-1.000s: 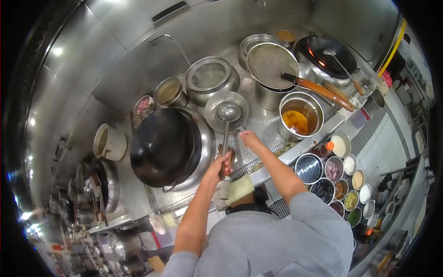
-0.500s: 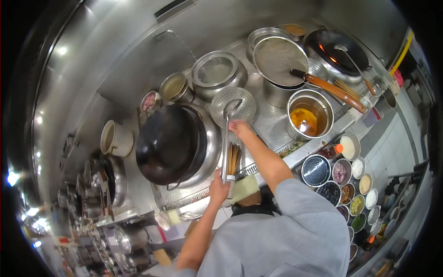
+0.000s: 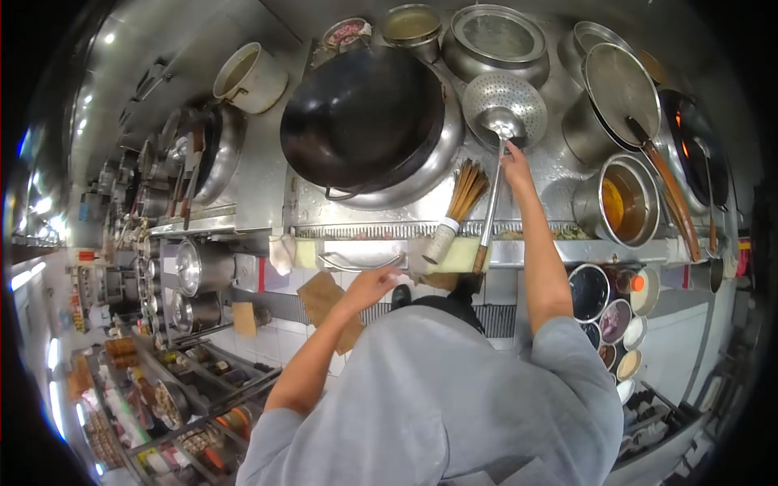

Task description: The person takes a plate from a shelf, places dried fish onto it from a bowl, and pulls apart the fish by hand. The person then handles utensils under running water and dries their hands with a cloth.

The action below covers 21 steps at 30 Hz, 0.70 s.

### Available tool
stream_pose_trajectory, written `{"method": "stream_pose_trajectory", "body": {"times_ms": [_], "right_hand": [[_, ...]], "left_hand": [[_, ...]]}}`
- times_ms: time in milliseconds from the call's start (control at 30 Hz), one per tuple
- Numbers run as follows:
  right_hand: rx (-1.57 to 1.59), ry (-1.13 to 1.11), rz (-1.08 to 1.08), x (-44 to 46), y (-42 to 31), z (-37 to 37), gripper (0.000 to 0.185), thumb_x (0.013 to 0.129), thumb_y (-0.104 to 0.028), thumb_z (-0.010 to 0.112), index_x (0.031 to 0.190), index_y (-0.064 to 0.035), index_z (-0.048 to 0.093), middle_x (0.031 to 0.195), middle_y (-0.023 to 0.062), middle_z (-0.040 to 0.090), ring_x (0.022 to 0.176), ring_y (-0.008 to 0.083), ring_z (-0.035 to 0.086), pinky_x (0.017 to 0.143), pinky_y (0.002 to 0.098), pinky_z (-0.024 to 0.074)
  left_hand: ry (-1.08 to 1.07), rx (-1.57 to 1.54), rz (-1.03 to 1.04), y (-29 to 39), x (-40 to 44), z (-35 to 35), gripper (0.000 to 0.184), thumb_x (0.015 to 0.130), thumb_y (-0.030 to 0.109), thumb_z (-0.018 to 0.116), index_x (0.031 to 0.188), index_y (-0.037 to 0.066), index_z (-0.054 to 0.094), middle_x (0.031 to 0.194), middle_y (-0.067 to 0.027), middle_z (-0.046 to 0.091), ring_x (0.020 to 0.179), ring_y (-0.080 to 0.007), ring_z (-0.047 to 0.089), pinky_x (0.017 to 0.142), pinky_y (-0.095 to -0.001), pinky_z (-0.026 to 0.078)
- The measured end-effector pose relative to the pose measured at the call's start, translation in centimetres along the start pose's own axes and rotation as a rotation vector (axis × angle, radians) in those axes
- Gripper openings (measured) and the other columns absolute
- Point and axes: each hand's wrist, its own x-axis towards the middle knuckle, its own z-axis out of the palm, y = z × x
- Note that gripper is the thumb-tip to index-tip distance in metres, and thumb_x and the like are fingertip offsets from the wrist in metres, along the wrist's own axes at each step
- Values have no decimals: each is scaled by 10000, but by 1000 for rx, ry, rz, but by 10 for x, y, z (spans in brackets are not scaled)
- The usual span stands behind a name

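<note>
A metal ladle (image 3: 493, 202) lies with its bowl in a round perforated skimmer (image 3: 519, 95), its wooden handle end resting at the counter's front edge. My right hand (image 3: 515, 166) is at the top of the ladle's shaft, just below the bowl, with its fingers closed on it. My left hand (image 3: 374, 287) hangs in front of the counter edge, holding nothing, its fingers loosely apart. Between the hands a bamboo brush (image 3: 466, 190) leans, bristles up, with a white-wrapped grip. A large black wok (image 3: 361, 113) sits tilted on the steel burner ring to the left.
Behind stand a lidded steel pot (image 3: 498, 36) and a pot of pale liquid (image 3: 412, 24). At right are a pot with orange-brown liquid (image 3: 628, 198) and a wood-handled mesh strainer (image 3: 620, 85). Bowls of ingredients (image 3: 616, 320) line the lower right. A white pot (image 3: 251, 77) stands left.
My left hand has let go of the ladle's handle and moved left and down. The ladle now rests on the skimmer and counter edge. The view has turned toward the left.
</note>
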Motion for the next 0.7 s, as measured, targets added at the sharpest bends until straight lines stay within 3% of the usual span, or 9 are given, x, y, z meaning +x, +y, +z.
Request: {"method": "stream_pose_trajectory", "body": {"times_ms": [33,167,233,300,400,467,533,567,700], "right_hand": [[-328,158,-282,-15,1,0,491,864,-139,602,1334,-54,490,1358,197,477,1263,328,458,1046,367,363],[-462,135,-532,-114,-18,-8,484,823,-80,622,1298,-76,528,1295,153,545,1188,305,523,1017,357,396],[-394,39,-398,-180,-16,-9,456,838,-69,606,1288,-83,537,1229,154,589,1093,285,588,939,351,455],[-376,-35,-244,-243,-10,-8,445,844,-83,608,1284,-83,539,1175,162,616,1014,262,623,859,354,494],[-530,-190,85,-324,4,-5,459,839,-141,633,1286,-88,539,1182,169,613,1049,258,611,867,359,492],[-555,-212,179,-358,32,10,474,836,-172,646,1292,-99,537,1200,168,606,1077,277,600,897,368,482],[-1191,-312,61,-388,53,29,533,836,-188,654,1336,-95,494,1264,181,565,1155,300,553,981,374,428],[-1062,-368,103,-390,73,41,555,837,-243,655,1350,-122,483,1291,187,543,1192,335,511,1014,394,399],[-682,-513,169,-378,112,128,634,870,-420,605,1392,-106,431,1375,205,468,1295,352,413,1073,385,340]], "left_hand": [[-69,9,-68,-19,-13,-3,290,866,245,623,1113,96,649,864,-145,671,770,-235,642,733,-334,505],[-126,180,-159,-186,-37,29,306,848,276,596,1122,144,632,869,-154,681,789,-302,650,740,-396,512],[-102,214,-164,-257,-29,48,351,849,249,594,1190,164,596,859,-140,680,777,-293,649,718,-421,514],[227,-570,-838,-294,-22,55,536,837,198,602,1347,210,438,875,-111,655,777,-261,638,666,-479,502],[422,-982,-633,-351,-4,67,667,841,143,584,1425,256,282,908,-107,615,845,-226,617,615,-516,482],[378,-938,-665,-350,20,58,566,845,120,557,1384,154,389,1029,-150,621,930,-261,608,691,-473,486],[179,-550,-430,-410,55,87,439,862,98,488,1296,29,489,1129,-159,615,988,-274,582,779,-402,478],[470,-447,-133,-441,78,125,397,844,89,457,1201,-59,547,1190,-172,607,1018,-300,581,839,-332,457],[-81,-948,-223,-330,4,63,379,819,98,483,1161,-39,573,1129,-167,632,1028,-304,599,868,-371,470]]}}
